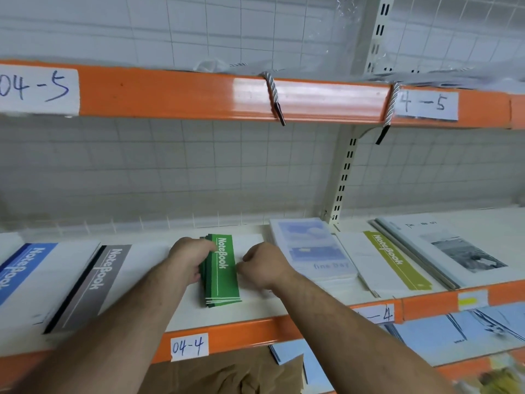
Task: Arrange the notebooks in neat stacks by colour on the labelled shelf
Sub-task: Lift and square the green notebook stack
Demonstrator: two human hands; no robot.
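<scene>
The green notebooks (221, 268) lie in a slightly fanned stack, green spine bands showing, in the middle of the shelf (255, 309), above the handwritten label "04-4" (189, 346). The stack sits between the two hands. The left hand (189, 258) is against the stack's left edge, fingers curled round the spines and grasping them. The right hand (264, 265) rests on the white covers just right of the green band, fingers curled under at the band's edge; whether it is gripping anything cannot be told.

To the left lie a grey-banded notebook (96, 280) and a blue-banded notebook (25, 268). To the right lie a pale blue stack (312, 248), an olive-banded notebook (392, 260) and a photo-covered notebook (466, 251).
</scene>
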